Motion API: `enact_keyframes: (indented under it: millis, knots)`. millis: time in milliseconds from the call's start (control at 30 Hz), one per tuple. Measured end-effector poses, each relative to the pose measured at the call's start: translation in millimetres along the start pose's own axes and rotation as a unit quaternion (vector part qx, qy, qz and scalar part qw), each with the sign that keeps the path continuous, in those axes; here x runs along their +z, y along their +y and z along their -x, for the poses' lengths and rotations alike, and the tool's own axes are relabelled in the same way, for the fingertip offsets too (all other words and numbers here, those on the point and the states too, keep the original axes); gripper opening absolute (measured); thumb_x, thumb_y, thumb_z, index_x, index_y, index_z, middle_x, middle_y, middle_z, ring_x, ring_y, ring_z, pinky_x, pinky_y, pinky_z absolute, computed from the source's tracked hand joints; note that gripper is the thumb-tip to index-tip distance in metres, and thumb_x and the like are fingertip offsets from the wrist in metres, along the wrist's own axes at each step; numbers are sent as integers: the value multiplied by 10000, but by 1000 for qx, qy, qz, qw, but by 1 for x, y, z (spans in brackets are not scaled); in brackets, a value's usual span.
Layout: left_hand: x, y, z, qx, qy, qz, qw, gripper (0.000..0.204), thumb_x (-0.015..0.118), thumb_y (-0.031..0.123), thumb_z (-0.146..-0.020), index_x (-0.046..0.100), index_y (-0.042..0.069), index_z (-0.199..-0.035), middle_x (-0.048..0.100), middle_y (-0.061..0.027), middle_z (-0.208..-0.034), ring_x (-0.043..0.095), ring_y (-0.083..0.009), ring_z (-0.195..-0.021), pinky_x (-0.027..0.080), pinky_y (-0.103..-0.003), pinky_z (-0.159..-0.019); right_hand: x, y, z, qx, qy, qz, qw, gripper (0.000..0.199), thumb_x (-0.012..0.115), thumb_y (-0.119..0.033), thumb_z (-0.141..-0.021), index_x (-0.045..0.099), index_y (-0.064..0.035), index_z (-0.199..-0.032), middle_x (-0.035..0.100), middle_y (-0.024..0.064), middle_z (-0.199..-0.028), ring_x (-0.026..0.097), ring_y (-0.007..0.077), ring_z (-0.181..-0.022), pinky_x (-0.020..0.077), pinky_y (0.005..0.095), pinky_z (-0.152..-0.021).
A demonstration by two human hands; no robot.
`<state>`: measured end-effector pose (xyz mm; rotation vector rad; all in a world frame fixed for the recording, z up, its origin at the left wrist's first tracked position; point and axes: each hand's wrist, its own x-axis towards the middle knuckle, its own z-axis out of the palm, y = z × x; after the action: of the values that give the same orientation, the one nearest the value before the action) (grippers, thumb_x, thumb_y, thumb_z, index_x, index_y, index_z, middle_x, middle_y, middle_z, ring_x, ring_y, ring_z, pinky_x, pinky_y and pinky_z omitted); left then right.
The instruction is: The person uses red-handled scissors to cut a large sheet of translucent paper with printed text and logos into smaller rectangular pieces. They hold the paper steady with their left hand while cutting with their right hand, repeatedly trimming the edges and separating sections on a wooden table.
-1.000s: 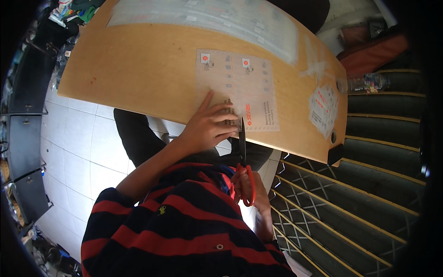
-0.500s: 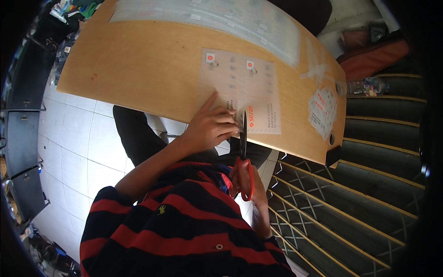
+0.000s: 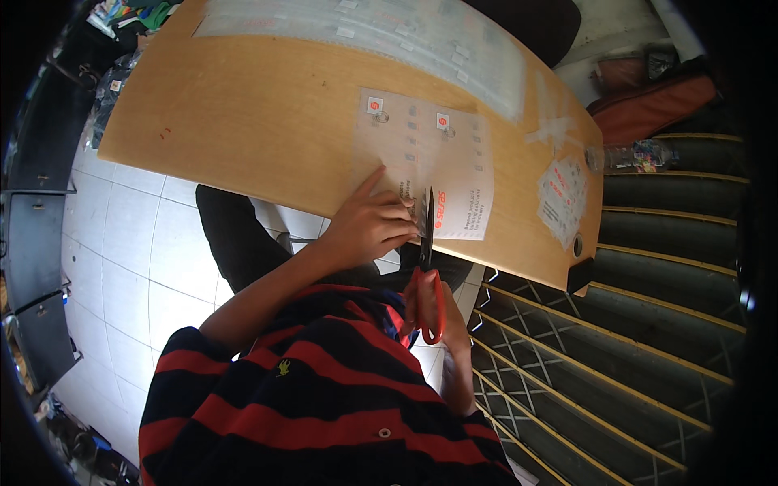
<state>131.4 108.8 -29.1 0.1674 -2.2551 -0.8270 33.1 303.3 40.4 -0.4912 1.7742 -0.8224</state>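
Nearest, below the striped shirt's (image 3: 316, 389) collar, the right hand (image 3: 455, 327) is closed around the red handles of the scissors (image 3: 427, 247); over the last second hand and scissors have moved away from the body. The black blades now reach farther past the near edge of the printed translucent sheet (image 3: 428, 152), their tip deeper over it; whether they are parted is unclear. The left hand (image 3: 369, 225) keeps its fingers on the sheet's near left part, beside the blades; I cannot tell whether it pinches the edge. The sheet lies on the wooden table (image 3: 227, 105). Farther off, the long stack of clear plastic (image 3: 369, 28) remains along the far side.
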Motion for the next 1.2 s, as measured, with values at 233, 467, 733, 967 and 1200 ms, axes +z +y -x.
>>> enact_keyframes:
  millis: [233,467,733,967,1200]
  knots:
    - [-3,1,-1,8,-4,10,1000,113,834,198,-767,785,157,-860,746,67,-938,681,-145,-1041,346,-579,-1166,2,-15,-10,27,24,15,999,817,263,-625,-1050,594,97,-859,575,116,-531,648,232,-460,519,302,-463]
    - [-2,2,-1,5,1,8,1000,114,824,199,-774,786,152,-871,749,57,-960,681,-149,-1045,343,-572,-1169,5,-21,-11,20,39,50,998,810,303,-628,-1044,595,83,-788,553,107,-497,640,221,-441,478,299,-406]
    - [-3,1,0,-18,1,25,1000,78,778,152,-805,765,142,-881,728,0,-889,700,-177,-998,351,-561,-1168,4,-18,-18,12,22,26,999,857,278,-680,-1020,589,82,-783,544,104,-489,638,224,-434,473,299,-396]
    - [-8,3,-2,-19,-9,42,999,70,768,153,-818,752,132,-883,720,-23,-857,712,-186,-945,381,-560,-1146,1,-29,-23,4,38,18,999,862,257,-671,-1025,575,91,-775,528,104,-488,637,225,-439,499,305,-404]
    - [-5,3,-1,-21,-6,49,999,79,770,145,-817,752,122,-890,721,-30,-865,707,-193,-905,371,-559,-1153,0,-33,-24,2,55,33,998,779,306,-573,-1060,569,78,-723,521,103,-481,614,223,-408,499,310,-390]
